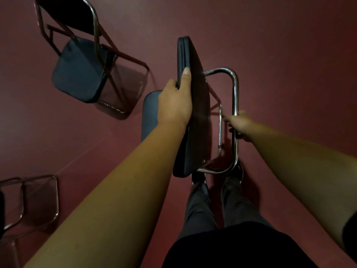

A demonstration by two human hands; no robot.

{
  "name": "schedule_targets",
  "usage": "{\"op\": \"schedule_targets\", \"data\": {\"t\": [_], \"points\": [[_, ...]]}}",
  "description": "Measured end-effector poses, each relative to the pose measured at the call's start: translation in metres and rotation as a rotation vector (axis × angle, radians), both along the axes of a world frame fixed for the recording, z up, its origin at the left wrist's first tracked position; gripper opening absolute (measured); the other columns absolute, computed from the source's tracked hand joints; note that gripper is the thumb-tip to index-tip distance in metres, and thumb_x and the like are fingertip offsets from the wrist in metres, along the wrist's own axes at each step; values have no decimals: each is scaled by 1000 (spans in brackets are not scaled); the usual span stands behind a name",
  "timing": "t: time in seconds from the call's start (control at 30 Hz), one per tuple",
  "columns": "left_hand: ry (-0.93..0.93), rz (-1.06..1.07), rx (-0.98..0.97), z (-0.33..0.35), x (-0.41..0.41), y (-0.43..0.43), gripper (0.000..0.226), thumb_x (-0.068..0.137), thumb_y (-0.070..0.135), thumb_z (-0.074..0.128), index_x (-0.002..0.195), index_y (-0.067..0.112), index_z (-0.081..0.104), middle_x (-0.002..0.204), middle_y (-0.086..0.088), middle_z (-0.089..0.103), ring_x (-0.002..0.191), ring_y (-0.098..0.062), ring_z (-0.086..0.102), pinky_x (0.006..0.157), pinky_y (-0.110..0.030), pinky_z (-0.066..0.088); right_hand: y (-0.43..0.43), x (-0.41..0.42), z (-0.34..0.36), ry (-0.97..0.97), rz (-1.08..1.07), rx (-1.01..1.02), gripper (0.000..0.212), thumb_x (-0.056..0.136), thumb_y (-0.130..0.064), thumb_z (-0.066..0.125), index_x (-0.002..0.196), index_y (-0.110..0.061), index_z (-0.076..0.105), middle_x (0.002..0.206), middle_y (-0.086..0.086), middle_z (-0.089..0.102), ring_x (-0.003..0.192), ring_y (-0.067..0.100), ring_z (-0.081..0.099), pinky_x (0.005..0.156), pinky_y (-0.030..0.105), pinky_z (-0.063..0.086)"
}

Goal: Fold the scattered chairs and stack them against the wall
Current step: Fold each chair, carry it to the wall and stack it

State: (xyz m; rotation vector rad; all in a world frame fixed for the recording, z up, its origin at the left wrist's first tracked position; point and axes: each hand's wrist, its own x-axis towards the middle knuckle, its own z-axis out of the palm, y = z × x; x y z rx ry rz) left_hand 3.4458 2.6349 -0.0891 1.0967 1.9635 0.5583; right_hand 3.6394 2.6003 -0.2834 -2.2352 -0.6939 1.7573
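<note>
Dark trousers (201, 206) are recorded nearest, above the red floor (289, 55). Just beyond the feet, at centre, the held chair (193, 55) is found: its padded edge is clasped by the left grip (174, 105), and its chrome frame (234, 89) is encircled by the right grip (238, 123). An unfolded chair (79, 70) is noted far left.

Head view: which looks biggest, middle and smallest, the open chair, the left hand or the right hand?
1. Open chair.
2. Left hand, gripping the held chair.
3. Right hand, gripping its frame; being farther from the camera, it may only look smaller.
</note>
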Motion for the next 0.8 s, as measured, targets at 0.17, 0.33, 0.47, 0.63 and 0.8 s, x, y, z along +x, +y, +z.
{"op": "schedule_targets", "data": {"t": [0.17,0.33,0.47,0.63,0.8], "points": [[-49,8,17,-2,-3,-5,60,100,74,42,102,19,68,90,7,68,81,-7,65,69,-27,48,-2,0,9,41,37,-34,41,88,-41,72,120,-20,57,120,20,69,83,28,67,70,40,54],[-29,10,25,-1,-15,-5,62,99,76,39,98,22,70,92,7,70,82,-7,66,66,-26,48,2,-18,59,39,68,-1,41,92,-46,66,122,-21,52,101,11,68,71,24,63,61,35,56],[0,69,10,1,-26,-8,71,98,76,30,90,19,72,93,2,71,81,-14,66,72,-37,54,10,-60,111,135,118,105,41,99,-56,60,121,-22,56,96,9,69,66,25,71,55,46,62],[-38,83,-29,3,-27,-15,65,105,63,26,125,20,71,113,4,67,93,-14,61,77,-34,43,12,-94,125,84,182,147,78,73,-94,44,101,-26,71,96,4,80,83,29,79,77,52,65],[-68,93,-16,3,-13,-16,54,107,50,30,102,20,74,93,3,70,80,-14,67,65,-33,49,7,-92,153,214,92,77,94,75,-101,37,120,-27,74,109,6,80,98,28,77,85,51,64]]}}
